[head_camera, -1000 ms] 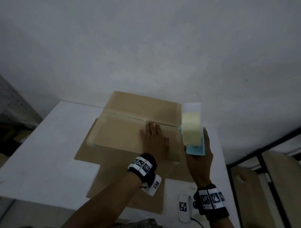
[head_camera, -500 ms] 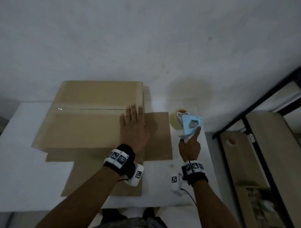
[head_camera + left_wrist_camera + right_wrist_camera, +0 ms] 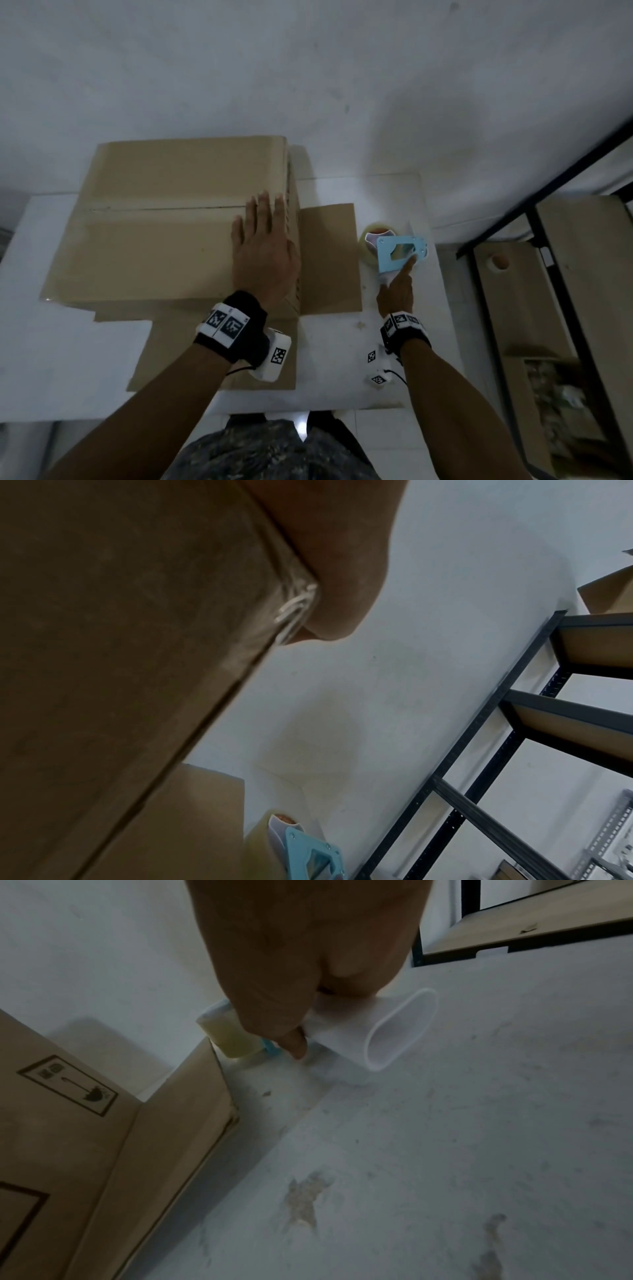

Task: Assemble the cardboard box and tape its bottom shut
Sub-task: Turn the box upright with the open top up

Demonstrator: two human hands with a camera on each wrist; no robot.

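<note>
Clear tape seals the brown cardboard box [image 3: 164,226] seam under the flat, spread left hand [image 3: 263,253]; the right hand [image 3: 395,291] grips the blue-and-white tape dispenser [image 3: 399,251] at the white table's [image 3: 51,359] right edge, so the taping looks finished.

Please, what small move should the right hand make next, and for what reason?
Probably let go of the tape dispenser and draw back. The right hand holds its handle while it sits on the table beside the box, whose seam already carries glossy tape under the flat left hand.
</note>
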